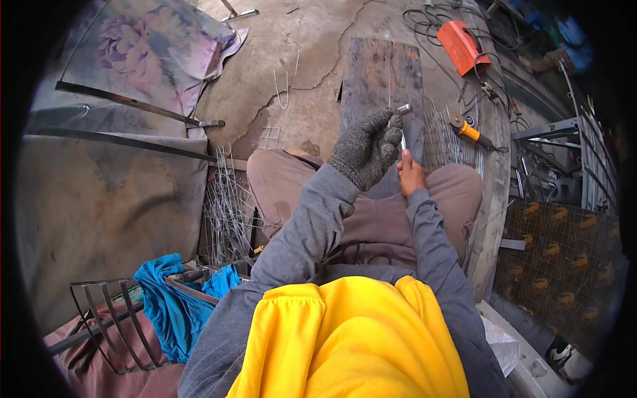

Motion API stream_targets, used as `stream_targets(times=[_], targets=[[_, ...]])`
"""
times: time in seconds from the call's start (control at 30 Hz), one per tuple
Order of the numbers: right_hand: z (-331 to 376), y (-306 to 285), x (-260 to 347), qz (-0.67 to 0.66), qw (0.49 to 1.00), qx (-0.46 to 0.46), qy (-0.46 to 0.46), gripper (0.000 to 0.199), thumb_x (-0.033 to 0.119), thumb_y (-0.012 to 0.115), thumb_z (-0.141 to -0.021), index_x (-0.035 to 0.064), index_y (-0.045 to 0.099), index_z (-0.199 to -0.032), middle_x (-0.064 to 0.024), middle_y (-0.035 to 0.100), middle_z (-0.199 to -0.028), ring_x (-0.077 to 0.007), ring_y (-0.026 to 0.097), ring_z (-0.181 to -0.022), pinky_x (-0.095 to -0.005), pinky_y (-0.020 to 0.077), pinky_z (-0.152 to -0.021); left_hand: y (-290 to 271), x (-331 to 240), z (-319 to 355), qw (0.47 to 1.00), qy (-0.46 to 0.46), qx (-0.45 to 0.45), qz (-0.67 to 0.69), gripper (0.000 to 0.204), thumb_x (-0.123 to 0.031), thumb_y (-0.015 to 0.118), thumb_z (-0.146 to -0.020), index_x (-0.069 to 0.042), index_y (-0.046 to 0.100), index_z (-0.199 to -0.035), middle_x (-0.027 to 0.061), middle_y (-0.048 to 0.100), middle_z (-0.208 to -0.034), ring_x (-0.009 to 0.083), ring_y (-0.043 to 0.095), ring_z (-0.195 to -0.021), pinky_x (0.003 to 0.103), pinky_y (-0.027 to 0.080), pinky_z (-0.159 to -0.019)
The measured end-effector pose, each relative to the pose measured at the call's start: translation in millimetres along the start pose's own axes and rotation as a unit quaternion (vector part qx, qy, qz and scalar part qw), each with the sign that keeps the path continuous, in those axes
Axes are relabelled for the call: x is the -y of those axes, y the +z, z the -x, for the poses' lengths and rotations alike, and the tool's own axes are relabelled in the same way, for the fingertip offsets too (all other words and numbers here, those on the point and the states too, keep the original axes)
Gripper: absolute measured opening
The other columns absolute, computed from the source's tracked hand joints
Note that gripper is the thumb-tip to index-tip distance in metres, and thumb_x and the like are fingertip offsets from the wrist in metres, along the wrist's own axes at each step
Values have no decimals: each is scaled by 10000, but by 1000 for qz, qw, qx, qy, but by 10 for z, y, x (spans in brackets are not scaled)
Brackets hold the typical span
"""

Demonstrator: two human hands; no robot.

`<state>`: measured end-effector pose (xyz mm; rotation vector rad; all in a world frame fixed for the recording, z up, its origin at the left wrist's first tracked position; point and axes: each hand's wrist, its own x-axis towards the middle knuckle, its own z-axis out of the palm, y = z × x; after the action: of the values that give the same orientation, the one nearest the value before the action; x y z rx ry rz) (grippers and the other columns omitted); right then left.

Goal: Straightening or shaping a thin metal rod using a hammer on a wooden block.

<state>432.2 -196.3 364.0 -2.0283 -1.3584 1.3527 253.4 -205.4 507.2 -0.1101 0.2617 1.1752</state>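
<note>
My left hand [368,147], in a grey knit glove, is closed in front of me, above a dark wooden plank [381,69]. A thin metal wire [389,91] appears to stick out beyond its fingertips over the plank. My bare right hand [412,175] sits just to the right and nearer, fingers wrapped round the shaft of a silvery hammer-like tool [403,141]. Its blunt metal end [403,109] shows beside the gloved fingers, which hide part of the shaft. Whether the glove also touches the tool, I cannot tell.
A yellow angle grinder [470,132] lies right of the plank by several thin wires [441,136]. Beyond is an orange metal box [461,46] with cables. Wire mesh [229,205] is piled at left. A small bent wire [282,93] lies on the concrete floor [318,43].
</note>
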Motion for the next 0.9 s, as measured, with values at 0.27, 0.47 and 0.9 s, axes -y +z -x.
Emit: stream_targets(times=[0.27, 0.47, 0.9], targets=[[-106, 37, -163, 24, 998, -24, -48, 664, 585, 336, -926, 8, 634, -784, -166, 642, -744, -349, 623, -765, -416, 460, -746, 79, -73, -42, 999, -22, 20, 11, 216, -146, 476, -952, 21, 598, -1015, 82, 652, -789, 142, 670, -707, 226, 573, -592], [-100, 41, -155, 17, 999, -25, -40, 674, 590, 338, -924, 1, 647, -812, -167, 650, -764, -349, 628, -785, -410, 464, -757, 15, -125, -55, 999, -26, 34, 9, 239, -153, 459, -955, 25, 599, -1029, 87, 657, -788, 156, 675, -705, 246, 576, -588], [-79, 29, -124, 20, 999, -17, -26, 654, 574, 349, -922, 1, 644, -812, -165, 653, -788, -332, 626, -785, -398, 460, -761, -985, -791, 147, 724, -137, -126, -664, 197, -216, 529, -923, -47, 611, -982, 40, 587, -768, 111, 541, -654, 274, 479, -612]])
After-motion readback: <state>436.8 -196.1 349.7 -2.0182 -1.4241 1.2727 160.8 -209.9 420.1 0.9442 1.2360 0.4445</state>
